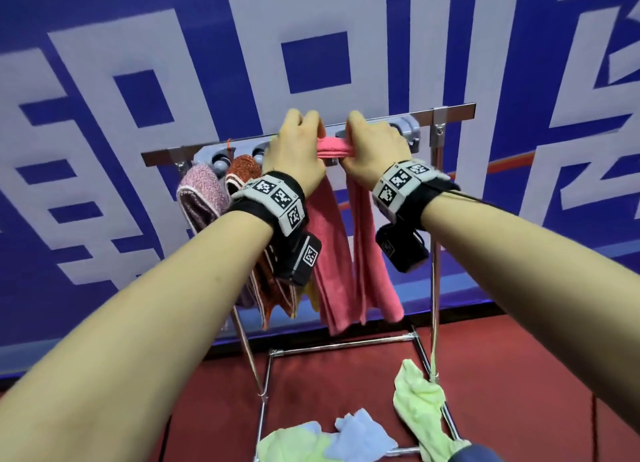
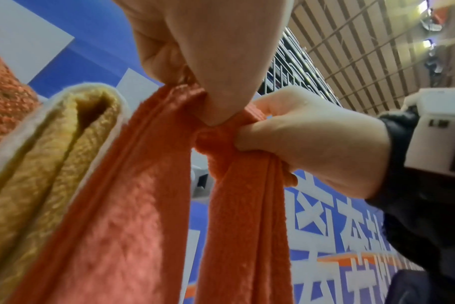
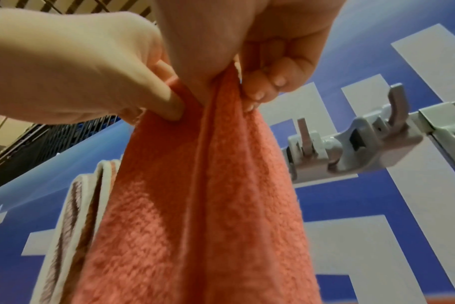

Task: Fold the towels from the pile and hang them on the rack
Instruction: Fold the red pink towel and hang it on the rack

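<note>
A folded pink towel (image 1: 346, 253) (image 2: 133, 216) (image 3: 208, 205) hangs in two halves from its bunched fold, held up at the rack's top bar (image 1: 450, 109). My left hand (image 1: 294, 146) (image 2: 200, 67) pinches the fold's left end. My right hand (image 1: 374, 146) (image 3: 262, 67) grips its right end beside the grey hook block (image 1: 410, 132) (image 3: 356, 148). Whether the fold rests on a hook is hidden by my hands. A mauve towel (image 1: 204, 198), a rust-orange towel (image 1: 242, 170) and a yellow one (image 2: 47, 164) hang to the left.
On the red floor inside the rack's chrome base (image 1: 343, 345) lie loose towels: a light green one (image 1: 422, 409) over the right rail and a blue one (image 1: 360, 430) on another green one (image 1: 287, 447). A blue-and-white banner (image 1: 173, 80) stands close behind.
</note>
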{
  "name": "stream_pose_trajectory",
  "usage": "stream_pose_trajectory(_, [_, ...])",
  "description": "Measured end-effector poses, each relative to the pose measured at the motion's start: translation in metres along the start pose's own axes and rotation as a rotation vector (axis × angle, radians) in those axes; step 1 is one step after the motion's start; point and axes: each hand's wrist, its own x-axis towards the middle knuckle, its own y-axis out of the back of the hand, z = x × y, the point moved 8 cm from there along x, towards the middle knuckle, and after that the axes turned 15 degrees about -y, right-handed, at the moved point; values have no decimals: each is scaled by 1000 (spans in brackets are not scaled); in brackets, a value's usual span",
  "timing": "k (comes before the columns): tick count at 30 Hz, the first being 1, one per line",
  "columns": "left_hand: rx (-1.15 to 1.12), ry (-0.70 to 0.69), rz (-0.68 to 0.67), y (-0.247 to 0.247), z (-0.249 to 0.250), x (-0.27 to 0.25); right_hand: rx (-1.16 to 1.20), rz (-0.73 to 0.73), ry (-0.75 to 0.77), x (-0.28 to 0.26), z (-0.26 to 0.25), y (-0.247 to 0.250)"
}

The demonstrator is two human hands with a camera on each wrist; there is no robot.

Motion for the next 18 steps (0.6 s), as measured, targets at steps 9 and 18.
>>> stream_pose_trajectory(9, [216,9,-42,-9,-18,25,-17,-48,-36,34,-7,-13])
stream_pose_trajectory(18, [71,-30,-162,-58,-22,9,-55,-136,-22,19,7,-62])
